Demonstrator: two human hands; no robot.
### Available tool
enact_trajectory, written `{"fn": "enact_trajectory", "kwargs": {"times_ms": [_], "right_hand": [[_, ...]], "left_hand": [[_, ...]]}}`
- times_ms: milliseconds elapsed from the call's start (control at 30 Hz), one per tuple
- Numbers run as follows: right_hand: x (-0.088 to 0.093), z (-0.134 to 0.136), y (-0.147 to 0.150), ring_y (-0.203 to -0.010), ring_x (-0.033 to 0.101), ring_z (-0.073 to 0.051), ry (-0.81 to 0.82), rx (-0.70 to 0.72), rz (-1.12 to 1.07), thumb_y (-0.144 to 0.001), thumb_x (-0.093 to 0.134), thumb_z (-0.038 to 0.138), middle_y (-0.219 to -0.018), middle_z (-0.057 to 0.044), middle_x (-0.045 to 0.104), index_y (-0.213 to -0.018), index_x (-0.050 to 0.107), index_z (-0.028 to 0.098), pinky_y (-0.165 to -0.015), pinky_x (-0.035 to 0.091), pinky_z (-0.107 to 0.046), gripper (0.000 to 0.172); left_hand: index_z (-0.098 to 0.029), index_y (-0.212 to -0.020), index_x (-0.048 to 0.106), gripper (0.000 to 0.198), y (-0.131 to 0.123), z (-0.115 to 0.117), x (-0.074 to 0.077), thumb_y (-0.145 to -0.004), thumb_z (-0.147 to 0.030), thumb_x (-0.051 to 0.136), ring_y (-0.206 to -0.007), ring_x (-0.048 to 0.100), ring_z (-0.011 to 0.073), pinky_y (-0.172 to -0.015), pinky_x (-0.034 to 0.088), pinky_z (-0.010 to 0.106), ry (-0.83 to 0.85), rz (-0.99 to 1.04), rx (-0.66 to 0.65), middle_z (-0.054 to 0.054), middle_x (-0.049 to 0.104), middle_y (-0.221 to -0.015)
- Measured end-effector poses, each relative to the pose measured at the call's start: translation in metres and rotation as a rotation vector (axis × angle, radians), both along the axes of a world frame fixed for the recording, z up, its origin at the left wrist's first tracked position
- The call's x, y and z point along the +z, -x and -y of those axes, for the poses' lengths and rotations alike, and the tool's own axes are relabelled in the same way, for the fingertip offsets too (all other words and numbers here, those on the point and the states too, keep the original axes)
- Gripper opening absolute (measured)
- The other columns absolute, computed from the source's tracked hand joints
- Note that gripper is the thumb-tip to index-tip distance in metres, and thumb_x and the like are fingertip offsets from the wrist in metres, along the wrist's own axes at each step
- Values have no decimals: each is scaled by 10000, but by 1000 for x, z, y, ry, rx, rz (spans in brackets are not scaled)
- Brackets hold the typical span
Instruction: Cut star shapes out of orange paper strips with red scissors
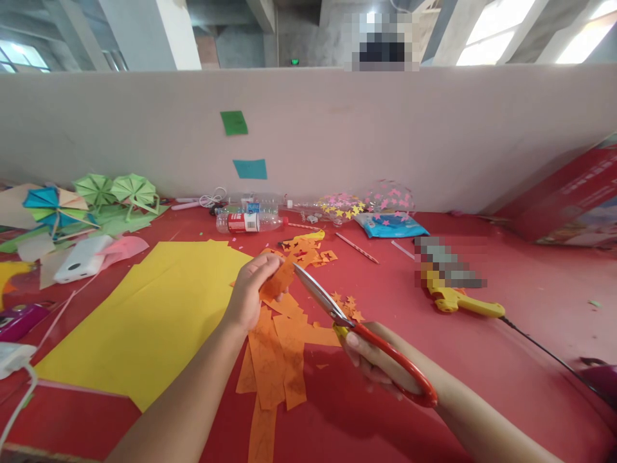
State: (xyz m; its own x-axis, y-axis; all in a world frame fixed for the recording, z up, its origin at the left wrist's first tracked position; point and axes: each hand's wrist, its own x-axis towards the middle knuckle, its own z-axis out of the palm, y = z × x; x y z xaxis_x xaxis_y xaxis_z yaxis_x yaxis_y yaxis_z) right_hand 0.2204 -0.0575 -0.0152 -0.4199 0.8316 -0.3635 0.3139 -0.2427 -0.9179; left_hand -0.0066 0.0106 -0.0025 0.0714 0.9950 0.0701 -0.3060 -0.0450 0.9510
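**Orange strip at the scissor blades**

Our left hand, near the centre of the frame, is closed in a pinch on an orange paper strip. Thumb and fingers grip its near end and lift it off the red counter. We judge that holding it up leaves both sides of the strip free for the blades.

Our right hand, lower right of centre, is curled through the red loops of the scissors. The blades point up and left, with the tips touching the strip just beside the left fingers. We cannot tell how far the blades are parted.

Below the hands lies a heap of cut orange pieces, with small orange stars just right of the blades. A yellow sheet spreads to the left, seemingly kept within reach. A yellow glue gun lies well apart at the right.
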Motion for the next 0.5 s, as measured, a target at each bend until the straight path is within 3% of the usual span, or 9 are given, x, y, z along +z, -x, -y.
{"fn": "enact_trajectory", "kwargs": {"times_ms": [133,200,267,333,400,500], "right_hand": [[-3,1,2,-268,244,-42,-23,46,-226,-856,397,711,-350,145,292,-661,438,217,-474,465,-238,532],[-4,1,3,-269,217,-45,-26,52,-323,-886,363,686,-356,148,277,-672,434,222,-489,464,-242,516],[-5,1,3,-277,216,-53,-32,43,-365,-896,356,675,-356,146,271,-673,430,226,-487,456,-239,507],[-6,0,4,-283,239,-61,-28,24,-365,-895,355,676,-356,142,282,-682,437,227,-489,458,-241,504],[-7,-1,4,-277,269,-62,-25,10,-352,-889,354,687,-361,140,299,-693,445,225,-486,462,-244,510],[-9,-2,4,-262,266,-48,-41,-4,-316,-884,372,686,-368,144,317,-688,443,218,-488,470,-245,512]], "left_hand": [[-159,-781,601,223,-7,-2,-5,-758,-380,589,-555,569,130,-523,458,251,198,126,79,26,614,-685],[-159,-781,598,151,-12,1,-6,-737,-301,626,-549,545,117,-566,459,254,231,-11,-64,16,604,-671],[-164,-751,598,147,-16,7,-5,-717,-282,678,-572,521,111,-592,445,250,175,-198,-302,13,599,-689],[-173,-740,604,177,-18,14,-3,-719,-315,708,-647,534,124,-665,444,259,28,-301,-436,15,593,-715],[-184,-771,616,257,-18,18,-2,-754,-435,670,-675,536,139,-686,442,274,-73,-272,-496,18,576,-721],[-182,-827,641,393,-18,20,-4,-825,-558,526,-664,527,141,-676,435,279,-121,-158,-436,23,566,-711]]}}
